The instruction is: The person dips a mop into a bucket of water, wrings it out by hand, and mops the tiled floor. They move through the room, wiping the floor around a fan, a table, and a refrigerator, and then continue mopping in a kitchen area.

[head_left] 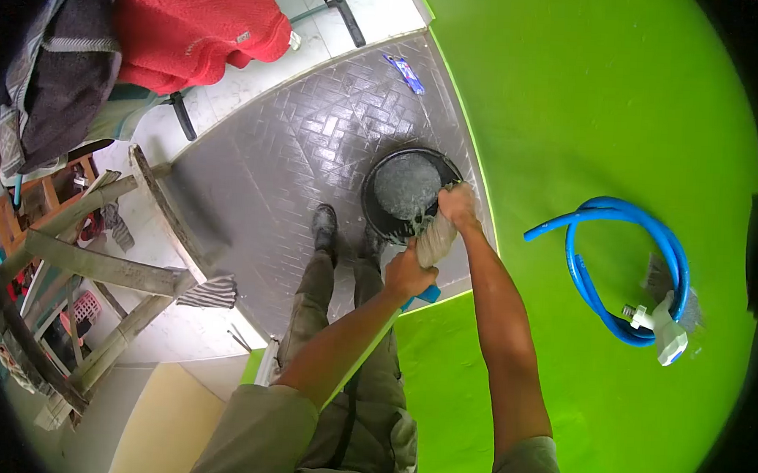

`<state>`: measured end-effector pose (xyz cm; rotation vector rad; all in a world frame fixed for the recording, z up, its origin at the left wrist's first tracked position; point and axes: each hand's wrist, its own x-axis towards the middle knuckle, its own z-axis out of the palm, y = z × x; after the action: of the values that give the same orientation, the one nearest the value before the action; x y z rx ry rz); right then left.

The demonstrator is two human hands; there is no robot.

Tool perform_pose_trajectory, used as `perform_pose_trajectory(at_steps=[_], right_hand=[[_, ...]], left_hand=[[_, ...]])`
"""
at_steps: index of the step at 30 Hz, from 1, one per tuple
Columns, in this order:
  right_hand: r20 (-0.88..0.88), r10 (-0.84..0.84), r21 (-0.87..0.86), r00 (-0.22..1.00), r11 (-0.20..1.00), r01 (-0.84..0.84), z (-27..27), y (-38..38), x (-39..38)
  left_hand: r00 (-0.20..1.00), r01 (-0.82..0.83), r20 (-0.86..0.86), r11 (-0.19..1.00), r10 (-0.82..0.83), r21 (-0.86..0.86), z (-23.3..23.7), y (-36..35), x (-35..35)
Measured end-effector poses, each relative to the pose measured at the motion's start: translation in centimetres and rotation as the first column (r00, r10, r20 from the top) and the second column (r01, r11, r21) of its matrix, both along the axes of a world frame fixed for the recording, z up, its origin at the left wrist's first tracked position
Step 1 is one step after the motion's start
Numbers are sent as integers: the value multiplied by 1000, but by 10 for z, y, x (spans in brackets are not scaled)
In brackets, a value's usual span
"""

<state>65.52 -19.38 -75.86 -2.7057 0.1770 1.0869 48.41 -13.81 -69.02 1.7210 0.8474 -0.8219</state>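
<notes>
A light beige wet cloth (pixel 435 241) hangs twisted between my two hands over the near right rim of a black bucket. My left hand (pixel 409 273) is closed round the cloth's lower end, and my right hand (pixel 457 203) is closed round its upper end. Water drips from the cloth into the bucket (pixel 370 204), which stands on the grey floor and holds cloudy, foamy water (pixel 407 185). Just below my left hand a small blue thing (pixel 424 296) shows; I cannot make out what it is.
A green wall (pixel 570 118) rises on the right, with a coiled blue hose (pixel 579 275) and white tap (pixel 669 334). Wooden frames (pixel 98 266) stand at left, below red (pixel 194 25) and dark towels (pixel 69 79). A small blue-white packet (pixel 407 75) lies on the patterned floor (pixel 273 147).
</notes>
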Motion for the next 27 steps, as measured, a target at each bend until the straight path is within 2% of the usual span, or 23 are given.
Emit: perform_pose_trajectory(at_steps=[4,7,8,10,11,12,13,16,18,19,20,23,24,26,27], right_hand=[[4,50,-70,999,996,-49,8,11,2],[46,36,-66,998,997,-33,2,7,6],[-55,9,18,998,1000,-8,1,-1,16],[-269,-35,177,963,981,85,19,-11,32],[-413,-182,296,893,900,320,27,-14,34],[-564,-284,364,775,757,543,37,-18,32],[-708,-335,377,621,565,734,43,-25,29],[-918,-96,363,384,184,914,58,-54,20],[-844,-102,534,527,-66,843,89,-47,2],[-797,-120,603,591,-192,774,103,-44,-6],[-787,-128,615,603,-248,749,100,-52,-15],[-811,129,362,571,-656,663,58,-66,-40],[-831,164,268,532,-721,639,59,-59,-47],[-805,129,254,579,-807,534,58,-47,-58],[-818,112,232,564,-833,502,59,-46,-61]], left_hand=[[1000,19,-4,1000,-19,16,2,2,5],[997,-23,75,1000,22,12,7,4,7],[973,-150,154,977,173,-155,9,4,9],[859,-314,218,814,462,-488,25,10,9],[830,-432,-21,620,557,-655,34,12,7],[768,-549,-273,378,579,-745,46,14,6],[680,-652,-512,111,525,-750,56,13,5],[630,-622,-721,-367,290,-691,81,23,0],[603,-603,-753,-467,264,-646,105,25,-5],[629,-554,-735,-518,252,-652,112,26,-7],[656,-503,-715,-566,241,-653,118,28,-10],[631,-420,-745,-712,216,-563,141,27,-11],[643,-368,-736,-757,212,-540,143,25,-12],[638,-345,-740,-780,213,-521,138,18,-20],[635,-333,-743,-792,213,-512,138,17,-22]])
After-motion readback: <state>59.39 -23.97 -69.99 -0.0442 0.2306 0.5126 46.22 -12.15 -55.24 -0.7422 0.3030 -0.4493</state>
